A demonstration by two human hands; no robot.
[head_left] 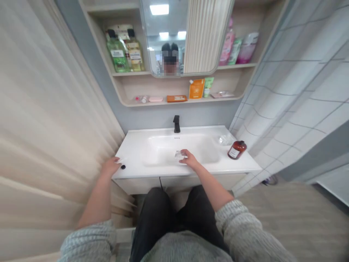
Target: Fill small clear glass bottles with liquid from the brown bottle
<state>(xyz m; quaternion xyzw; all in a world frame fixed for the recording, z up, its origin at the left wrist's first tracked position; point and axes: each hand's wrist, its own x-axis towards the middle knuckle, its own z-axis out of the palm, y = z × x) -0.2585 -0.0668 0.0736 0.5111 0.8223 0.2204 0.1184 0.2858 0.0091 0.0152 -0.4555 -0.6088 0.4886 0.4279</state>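
My right hand (190,159) reaches into the white sink basin (163,145) and its fingers are closed around a small clear glass (179,156). My left hand (110,166) rests on the left front corner of the white counter (131,151), next to a small black cap (123,167) and something small and clear; whether its fingers grip anything I cannot make out. The black faucet (176,124) stands behind the basin.
A brown pump bottle (237,149) lies tilted on the counter's right side, with a clear glass object (225,139) behind it. Shelves above hold green bottles (124,51), pink bottles (240,45), orange packets (196,88). A mirror (166,36) hangs between. Curtain left, tiled wall right.
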